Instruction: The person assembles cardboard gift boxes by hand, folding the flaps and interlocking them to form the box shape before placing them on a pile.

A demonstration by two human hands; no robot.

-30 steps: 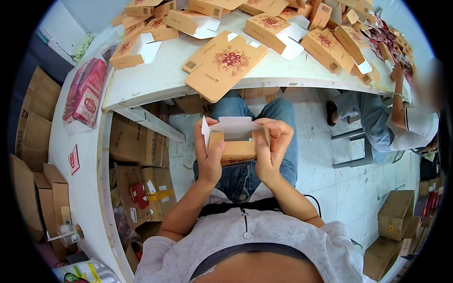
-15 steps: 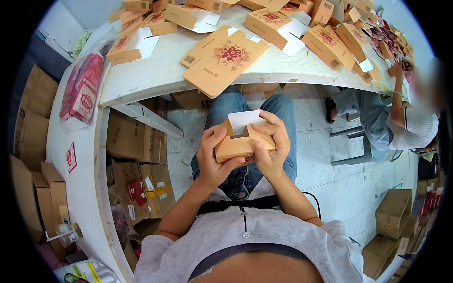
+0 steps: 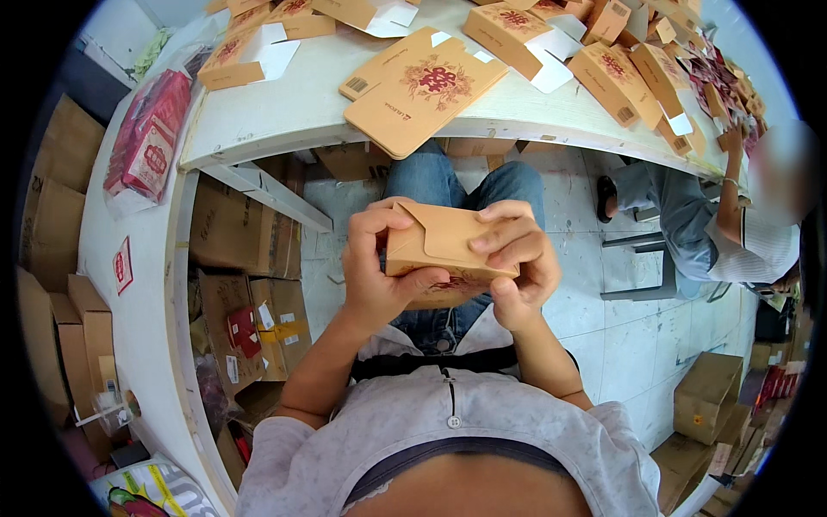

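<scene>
The white-lined flap (image 3: 457, 226) of the tan carton (image 3: 448, 258), raised half a second ago, is now folded down, the carton above the lap (image 3: 441, 332). The left hand (image 3: 372, 267) grips one end, the right hand (image 3: 527, 263) the other; beyond, flat cartons (image 3: 426, 86) overhang the white table (image 3: 284, 125).

The left forearm (image 3: 332, 353) slants far and rightward, the right forearm (image 3: 544, 360) far and leftward. The left hand (image 3: 372, 263) curls, thumb pointing right; the right hand (image 3: 524, 263) faces it, fingers bent leftward, thumb nearer.
</scene>
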